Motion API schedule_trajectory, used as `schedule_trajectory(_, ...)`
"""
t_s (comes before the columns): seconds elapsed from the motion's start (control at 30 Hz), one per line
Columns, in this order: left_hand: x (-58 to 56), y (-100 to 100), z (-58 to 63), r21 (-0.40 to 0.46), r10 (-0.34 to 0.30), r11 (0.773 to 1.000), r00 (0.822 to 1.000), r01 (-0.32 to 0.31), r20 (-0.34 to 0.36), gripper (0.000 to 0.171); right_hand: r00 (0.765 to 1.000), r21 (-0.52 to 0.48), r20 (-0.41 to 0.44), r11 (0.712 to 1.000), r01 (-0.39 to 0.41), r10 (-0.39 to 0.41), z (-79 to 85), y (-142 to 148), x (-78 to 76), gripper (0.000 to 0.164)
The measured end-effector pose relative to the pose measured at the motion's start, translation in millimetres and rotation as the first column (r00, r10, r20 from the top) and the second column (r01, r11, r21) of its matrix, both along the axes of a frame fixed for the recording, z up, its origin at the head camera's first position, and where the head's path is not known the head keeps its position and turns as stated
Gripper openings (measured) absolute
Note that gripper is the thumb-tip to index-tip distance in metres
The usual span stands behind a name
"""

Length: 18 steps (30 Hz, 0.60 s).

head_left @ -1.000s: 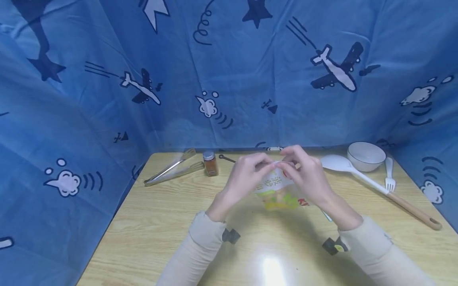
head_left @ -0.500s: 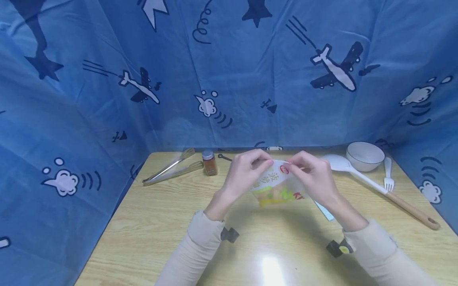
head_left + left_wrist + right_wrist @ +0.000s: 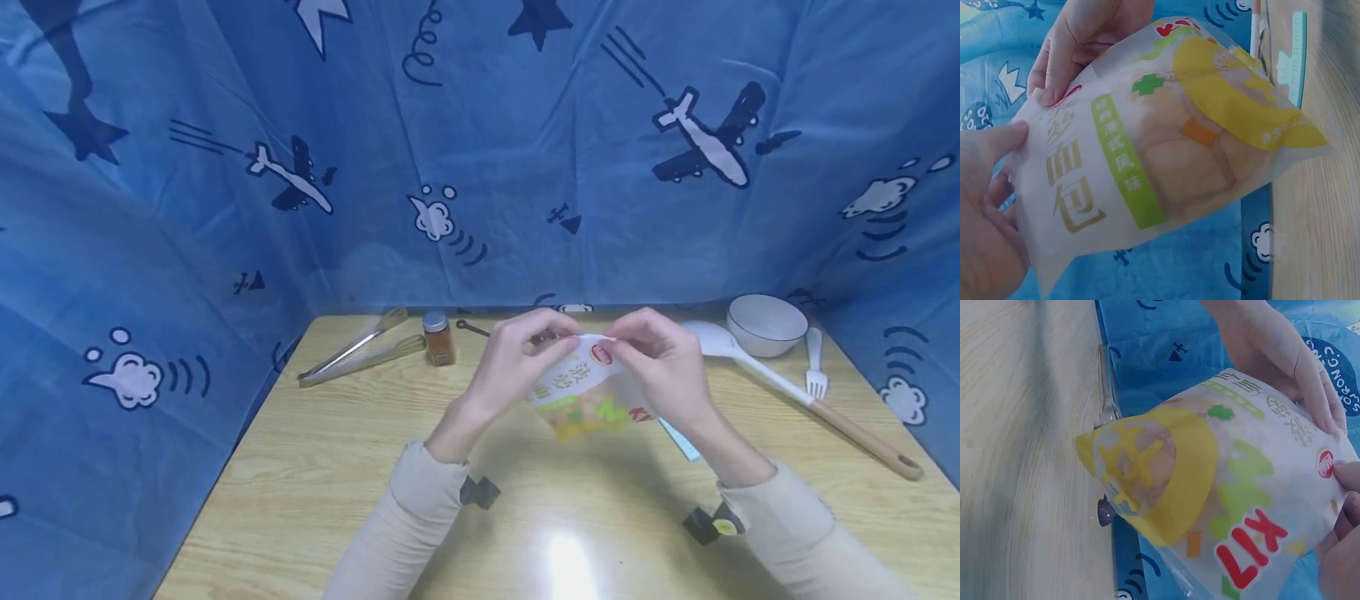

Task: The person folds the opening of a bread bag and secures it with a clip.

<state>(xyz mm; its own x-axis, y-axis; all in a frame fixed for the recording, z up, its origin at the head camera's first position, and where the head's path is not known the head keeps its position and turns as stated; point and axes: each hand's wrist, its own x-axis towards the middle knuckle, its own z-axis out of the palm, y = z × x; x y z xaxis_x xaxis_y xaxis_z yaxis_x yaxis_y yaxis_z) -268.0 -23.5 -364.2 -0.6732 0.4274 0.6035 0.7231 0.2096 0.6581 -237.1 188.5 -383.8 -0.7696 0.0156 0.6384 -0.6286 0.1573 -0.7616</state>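
Observation:
In the head view, a plastic bag of bread hangs above the middle of the table, printed in white, yellow and green. My left hand pinches its top edge on the left, between thumb and fingers. The right hand pinches the same edge a short way across. Seen from the left wrist, the bread bag has a flat top edge and looks closed at its yellow bottom end. A round bun shows through the clear film. From the right wrist, the bread bag shows red letters and a small red logo beside my thumb.
Metal tongs, a spice jar and a dark thin handle lie at the back left. Rightward are a white spoon with a wooden handle, a bowl, a white fork and a light-blue strip. A blue curtain stands behind.
A second ago the hands were close together at the bag's top edge; they have since moved apart along it. More of the bag's printed front and the light-blue strip now shows.

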Motion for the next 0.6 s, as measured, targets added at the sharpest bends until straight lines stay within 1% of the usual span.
schedule_trajectory(0.13, 0.8, -1.6, 0.2, 0.028, -0.011, 1.000, 1.000, 0.011, -0.002, 0.011, 1.000, -0.045, 0.003, 0.999, -0.023, 0.023, -1.6, -0.1, 0.1, 0.014)
schedule_trajectory(0.23, 1.9, -3.0, 0.1, 0.048, 0.012, 0.999, 0.999, -0.014, 0.035, 0.009, 1.000, -0.044, -0.004, 0.999, -0.021, 0.021, -2.2, -0.6, 0.7, 0.013)
schedule_trajectory(0.3, 2.9, -4.0, 0.4, 0.045, 0.036, 0.998, 0.998, -0.038, 0.059, 0.008, 1.000, -0.033, -0.005, 0.999, -0.013, 0.013, -2.2, -1.6, 1.2, 0.013)
schedule_trajectory(0.37, 3.8, -4.7, 1.0, 0.034, 0.052, 0.998, 0.996, -0.054, 0.074, 0.008, 1.000, -0.025, -0.007, 1.000, -0.006, 0.006, -2.3, -2.7, 1.4, 0.014)
schedule_trajectory(0.47, 5.4, -4.6, 2.3, -0.001, 0.058, 0.998, 0.995, -0.058, 0.083, 0.009, 1.000, -0.019, -0.021, 1.000, 0.001, -0.001, -3.2, -4.4, 1.4, 0.014)
schedule_trajectory(0.6, 9.2, -2.0, 6.1, -0.069, 0.074, 0.995, 0.990, -0.067, 0.117, 0.017, 0.998, -0.005, -0.065, 1.000, 0.019, -0.019, -3.8, -5.7, 1.0, 0.014)
